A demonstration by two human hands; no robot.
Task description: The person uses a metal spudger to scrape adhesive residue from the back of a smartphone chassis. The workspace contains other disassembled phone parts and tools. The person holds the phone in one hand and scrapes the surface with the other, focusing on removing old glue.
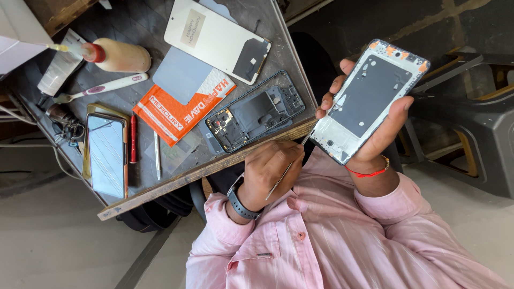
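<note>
My right hand (383, 134), with a red thread at the wrist, holds up a white phone mid-frame (369, 99) with a dark panel in its middle, fingers on its left edge and thumb on its right edge. My left hand (267, 171), wearing a dark wristwatch, grips a thin metal pick (289, 166). The pick's tip touches the frame's lower left edge. Both hands are in front of my pink shirt, just off the table's edge (214, 168).
On the table lie an opened black phone body (254, 112), a white back cover (217, 37), an orange packet (176, 115), a phone with a shiny screen (107, 155), a red screwdriver (133, 139), a toothbrush (101, 88) and a glue bottle (118, 55). A black stool (471, 128) stands at the right.
</note>
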